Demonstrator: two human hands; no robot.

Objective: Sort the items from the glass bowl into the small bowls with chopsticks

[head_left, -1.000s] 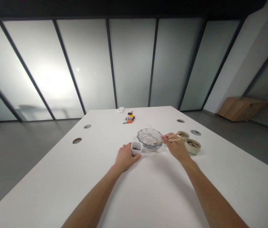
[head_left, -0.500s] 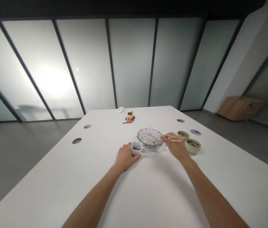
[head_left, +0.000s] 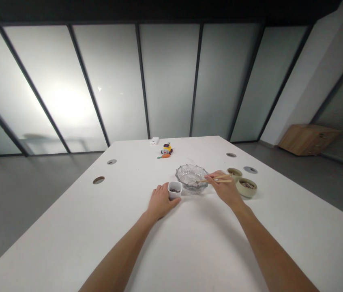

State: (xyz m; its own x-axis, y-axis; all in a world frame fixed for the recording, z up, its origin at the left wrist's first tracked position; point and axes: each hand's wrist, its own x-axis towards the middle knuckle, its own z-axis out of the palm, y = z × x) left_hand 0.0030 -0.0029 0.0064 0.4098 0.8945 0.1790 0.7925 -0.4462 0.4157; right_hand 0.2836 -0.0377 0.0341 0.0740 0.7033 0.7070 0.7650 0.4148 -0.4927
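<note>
My left hand [head_left: 161,201] is curled around the left and near sides of a small white square cup [head_left: 175,195], its thumb along the front. Small dark bits [head_left: 175,190] lie in the cup's bottom. My right hand [head_left: 224,188] grips a pair of wooden chopsticks [head_left: 224,178], whose tips reach left into a clear glass bowl [head_left: 186,183] with a scalloped rim. Whether anything is pinched between the tips is too small to tell. The cup stands just left of the bowl, near its front edge.
Right of my right hand stand two pale green bowls, a near one [head_left: 245,193] holding small brownish pieces and a far one [head_left: 236,173]. A yellow toy car [head_left: 167,148], an orange carrot-shaped thing [head_left: 166,155] and a white object [head_left: 155,140] sit farther back on the white table [head_left: 129,182].
The chopsticks have shifted slightly, their tips still inside the glass bowl. My left hand and the white cup keep their place.
</note>
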